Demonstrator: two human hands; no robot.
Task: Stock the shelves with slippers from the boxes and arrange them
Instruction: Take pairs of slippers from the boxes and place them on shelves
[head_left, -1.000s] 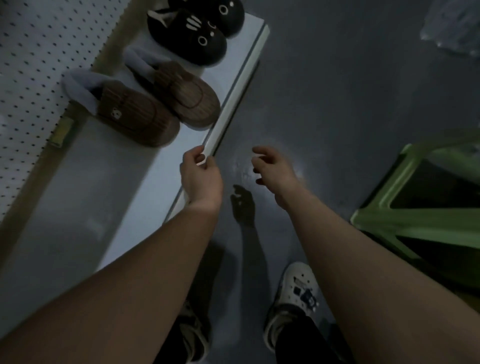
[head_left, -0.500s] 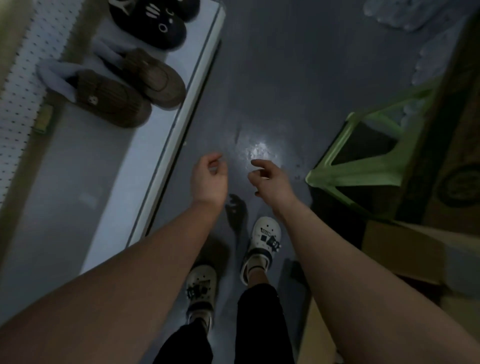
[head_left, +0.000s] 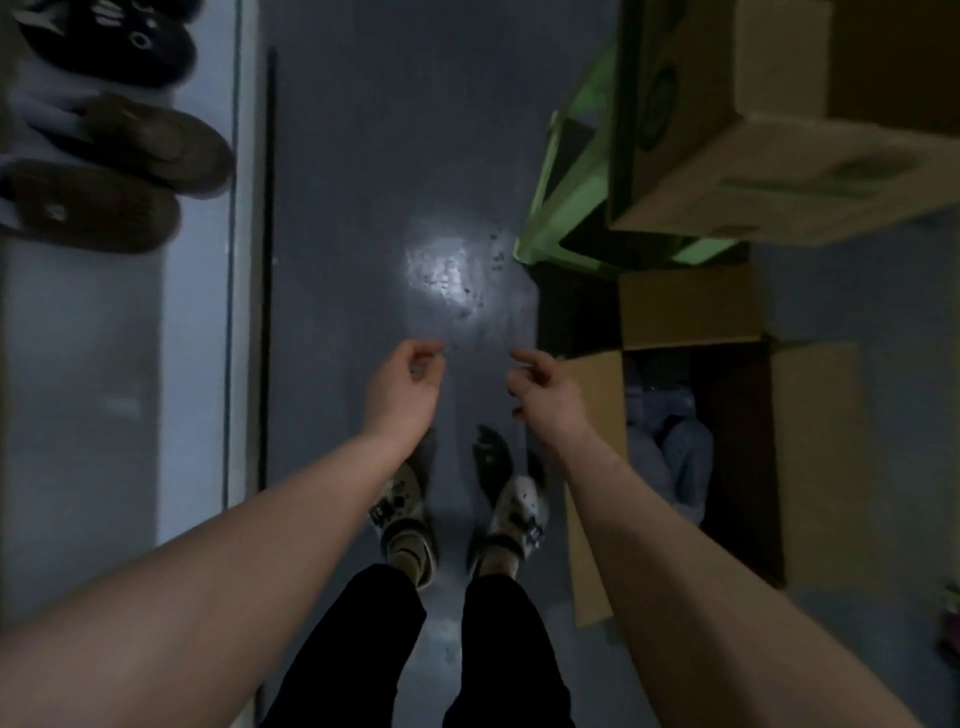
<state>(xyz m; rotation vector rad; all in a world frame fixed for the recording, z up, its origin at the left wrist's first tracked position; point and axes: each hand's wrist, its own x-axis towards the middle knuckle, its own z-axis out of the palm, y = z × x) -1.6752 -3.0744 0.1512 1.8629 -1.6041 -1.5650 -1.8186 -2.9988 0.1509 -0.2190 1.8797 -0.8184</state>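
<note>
1. Left hand (head_left: 402, 395) and right hand (head_left: 545, 400): bare. Forearms (head_left: 234, 571) bare to the frame edge.
2. Trousers (head_left: 363, 649): black, full length, reaching the ankles.
3. Shoes (head_left: 402, 514): pale, clog type, small dark charms on the uppers; detail blurred.
4. Socks (head_left: 405, 551): beige, showing between the shoes and the trouser hems.

No text can be read. The cardboard box (head_left: 769, 176) at the upper right of the frame carries green printing too blurred to make out; the brown slipper (head_left: 96, 208) at the left edge bears a small pale emblem, illegible
</note>
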